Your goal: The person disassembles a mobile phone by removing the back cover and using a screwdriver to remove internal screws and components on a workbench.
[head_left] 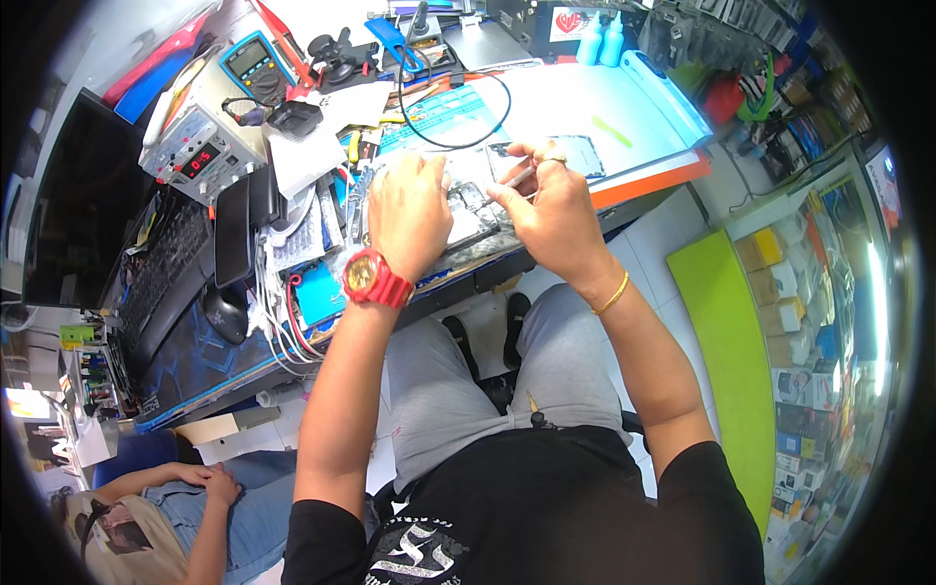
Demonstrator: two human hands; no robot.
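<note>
An opened phone [472,209] with dark inner parts showing lies on the bench between my hands. My left hand [408,213] is curled over its left side, fingers bent down at the edge; the thumb is hidden. In my right hand [554,210] a slim pale pen-shaped tool [522,177] is pinched between thumb and fingers, slanting toward the phone. What its tip touches is too small to tell. Just beyond the right hand lies a flat dark phone part [583,154], partly covered by the fingers.
A power supply [203,161], multimeter [257,68] and dark phone [233,229] stand to the left. A looped black cable [509,102] crosses a blue mat [458,105]. Blue bottles [611,44] stand at the back. Another person's hands [210,478] rest at lower left.
</note>
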